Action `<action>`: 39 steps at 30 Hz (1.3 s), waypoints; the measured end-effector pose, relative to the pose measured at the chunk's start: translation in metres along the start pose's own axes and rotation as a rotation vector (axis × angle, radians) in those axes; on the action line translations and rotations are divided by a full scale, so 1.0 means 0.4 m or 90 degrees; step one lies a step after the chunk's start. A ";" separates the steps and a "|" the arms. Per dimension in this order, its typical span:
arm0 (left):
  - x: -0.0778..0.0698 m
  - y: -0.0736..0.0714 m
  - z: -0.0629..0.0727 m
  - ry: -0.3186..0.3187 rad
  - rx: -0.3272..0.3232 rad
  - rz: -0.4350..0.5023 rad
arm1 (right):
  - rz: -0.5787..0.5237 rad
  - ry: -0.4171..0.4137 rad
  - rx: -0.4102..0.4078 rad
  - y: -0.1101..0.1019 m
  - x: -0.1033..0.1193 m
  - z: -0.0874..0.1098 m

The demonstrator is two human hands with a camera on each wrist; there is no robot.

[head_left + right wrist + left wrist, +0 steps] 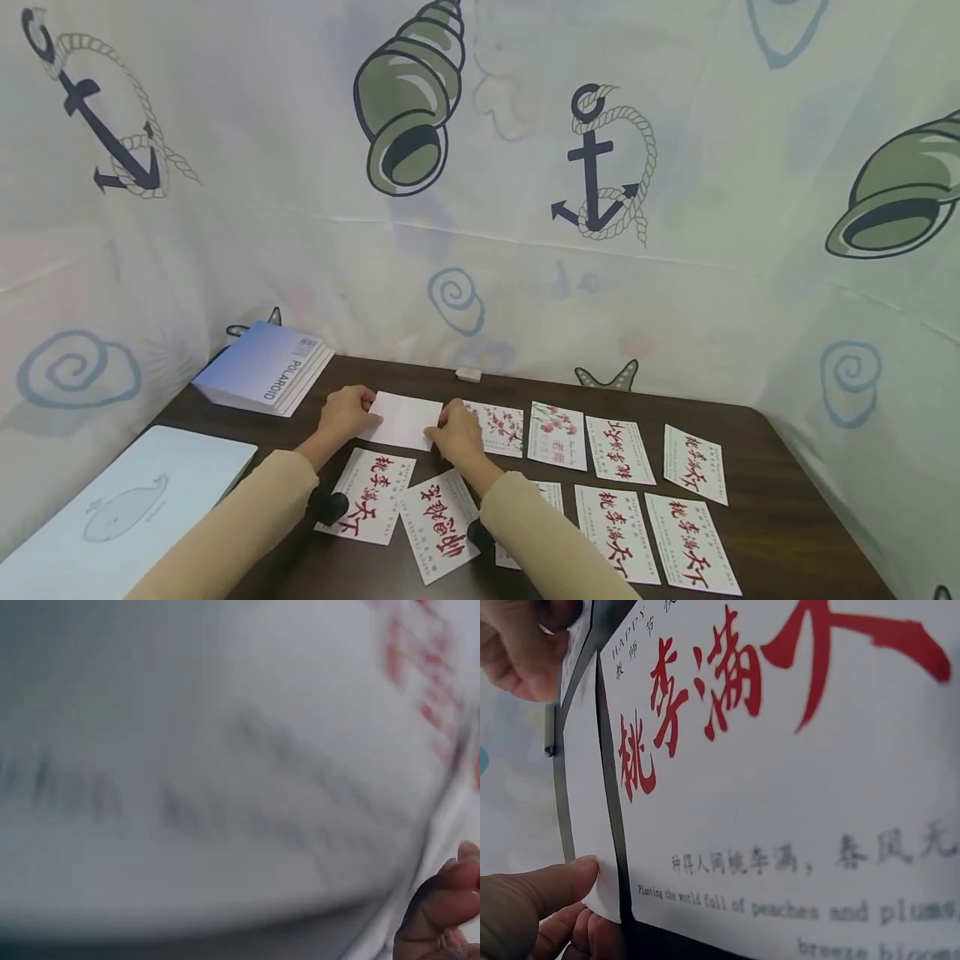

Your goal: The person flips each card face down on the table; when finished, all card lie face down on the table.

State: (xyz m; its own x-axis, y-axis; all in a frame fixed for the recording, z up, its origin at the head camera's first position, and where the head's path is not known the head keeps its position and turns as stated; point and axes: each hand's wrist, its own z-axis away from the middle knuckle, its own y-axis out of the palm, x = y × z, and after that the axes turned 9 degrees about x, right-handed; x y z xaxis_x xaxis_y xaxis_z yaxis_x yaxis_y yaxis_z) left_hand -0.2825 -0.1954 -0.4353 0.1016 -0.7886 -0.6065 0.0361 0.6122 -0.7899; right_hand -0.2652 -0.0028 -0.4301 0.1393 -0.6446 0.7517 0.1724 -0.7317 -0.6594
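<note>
Both hands are at a plain white card (407, 421) near the left of the back row on the dark table. My left hand (345, 412) pinches its left edge, the thumb on top and the other fingers beneath, as the left wrist view shows. My right hand (459, 433) holds the opposite edge with curled fingers; in the right wrist view only some of these fingers (450, 907) appear. Just in front lie a card with red calligraphy (367, 497) and a tilted card with red calligraphy (441, 525). To the right lies a blossom card (498, 427), partly behind the right hand.
More printed cards, such as a flower card (557, 435) and a calligraphy card (693, 542), lie in two rows to the right. A blue POLAROID box (262, 367) stands back left, a whale-drawn white board (127, 492) front left. A small white block (468, 375) sits by the curtain (510, 292).
</note>
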 end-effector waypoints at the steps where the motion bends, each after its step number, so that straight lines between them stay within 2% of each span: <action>1: -0.002 -0.002 -0.001 -0.003 0.003 -0.003 | -0.026 0.007 -0.004 -0.019 -0.006 -0.004; 4: -0.011 -0.010 0.000 -0.014 0.018 -0.016 | -0.063 0.030 -0.022 -0.096 -0.053 -0.020; 8: -0.017 -0.020 0.000 -0.028 0.044 -0.052 | 0.021 0.075 -0.026 -0.184 -0.143 -0.027; 11: -0.030 -0.019 -0.007 -0.010 0.041 -0.064 | 0.081 0.084 0.004 -0.212 -0.185 -0.027; 14: -0.064 -0.002 -0.016 0.044 0.046 -0.032 | 0.114 0.077 0.033 -0.227 -0.198 -0.030; 18: -0.127 0.039 -0.032 0.112 0.106 0.052 | 0.161 0.066 0.053 -0.240 -0.195 -0.043; 21: -0.170 0.072 -0.045 0.123 0.146 0.117 | 0.175 0.055 0.076 -0.247 -0.190 -0.053; 24: -0.199 0.102 -0.057 0.123 0.167 0.152 | 0.158 0.067 0.103 -0.249 -0.191 -0.061; 26: -0.212 0.117 -0.064 0.123 0.175 0.154 | 0.148 0.080 0.117 -0.247 -0.194 -0.062; 29: -0.226 0.134 -0.072 0.119 0.172 0.140 | 0.155 0.072 0.119 -0.244 -0.200 -0.065; 32: -0.238 0.142 -0.079 0.119 0.153 0.108 | 0.174 0.037 0.108 -0.242 -0.203 -0.065; 39: -0.268 0.150 -0.094 0.111 0.131 0.056 | 0.160 -0.037 0.057 -0.250 -0.217 -0.060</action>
State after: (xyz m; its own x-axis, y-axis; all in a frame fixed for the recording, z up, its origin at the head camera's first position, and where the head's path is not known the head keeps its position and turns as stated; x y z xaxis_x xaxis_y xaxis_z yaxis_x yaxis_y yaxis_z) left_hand -0.3285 -0.0763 -0.4213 -0.0580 -0.7197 -0.6919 0.2379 0.6631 -0.7097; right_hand -0.3179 0.1211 -0.4295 0.2440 -0.7876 0.5659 0.2108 -0.5265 -0.8236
